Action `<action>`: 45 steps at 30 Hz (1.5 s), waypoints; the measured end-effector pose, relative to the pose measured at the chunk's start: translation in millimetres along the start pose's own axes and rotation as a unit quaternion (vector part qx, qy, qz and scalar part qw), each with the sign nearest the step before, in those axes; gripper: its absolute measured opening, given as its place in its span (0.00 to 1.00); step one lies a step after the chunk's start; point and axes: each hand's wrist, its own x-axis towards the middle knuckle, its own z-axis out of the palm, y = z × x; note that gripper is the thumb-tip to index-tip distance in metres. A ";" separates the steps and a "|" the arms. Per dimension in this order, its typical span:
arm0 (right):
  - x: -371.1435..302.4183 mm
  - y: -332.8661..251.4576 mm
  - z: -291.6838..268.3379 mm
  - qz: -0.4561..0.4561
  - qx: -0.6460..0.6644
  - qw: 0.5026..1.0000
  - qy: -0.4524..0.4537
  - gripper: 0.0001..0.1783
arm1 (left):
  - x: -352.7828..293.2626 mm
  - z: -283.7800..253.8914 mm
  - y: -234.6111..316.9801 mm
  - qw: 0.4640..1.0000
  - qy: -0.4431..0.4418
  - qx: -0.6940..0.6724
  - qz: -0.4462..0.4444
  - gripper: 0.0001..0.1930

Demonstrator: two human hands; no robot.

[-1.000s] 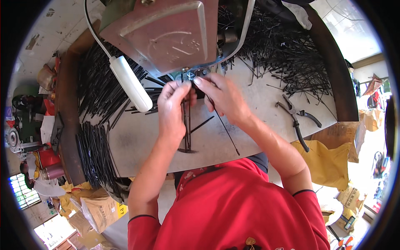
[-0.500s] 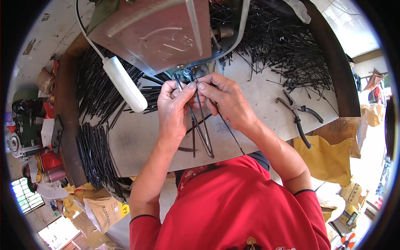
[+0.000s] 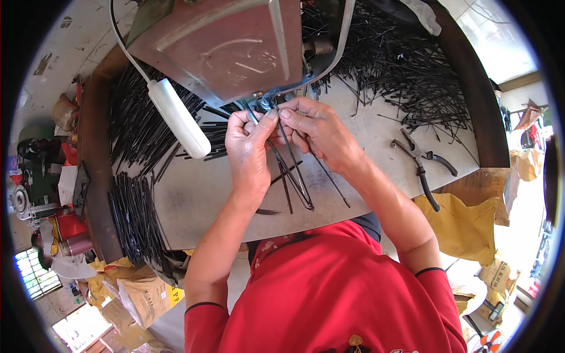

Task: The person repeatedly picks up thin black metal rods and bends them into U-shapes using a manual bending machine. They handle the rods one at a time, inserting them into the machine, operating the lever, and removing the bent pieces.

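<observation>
Just under the machine's working head, both of my hands are close together, thumbs and fingertips pinched. My left hand is closed on a long dark bent wire, whose narrow folded end hangs toward the table's front edge. My right hand grips a thin dark rod that slants down toward the front right. Another dark rod hangs beside the bent wire. Their upper ends meet at the head, and my fingertips partly hide the contact there.
The reddish-brown machine housing overhangs the hands. A white tube lamp hangs at its left. Dark rods lie in a left heap, a front-left bundle and a far-right tangle. Pliers rest on the metal table.
The lower ends of the bent wire and the rods have swung right and slightly away from me. Both hands keep their pinch at the head, with little shift.
</observation>
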 end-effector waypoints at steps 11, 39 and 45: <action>7.0 -2.5 2.0 -0.010 0.035 0.999 0.003 0.10 | 4.0 4.4 2.7 1.000 0.019 -0.013 -0.003 0.11; 5.3 -8.6 1.7 0.017 0.043 0.999 -0.023 0.08 | 9.6 -0.8 21.0 0.997 -0.016 0.054 -0.052 0.13; 2.7 -8.8 5.0 -0.003 0.070 0.997 -0.008 0.08 | 6.0 5.7 21.9 0.998 -0.012 0.058 -0.012 0.12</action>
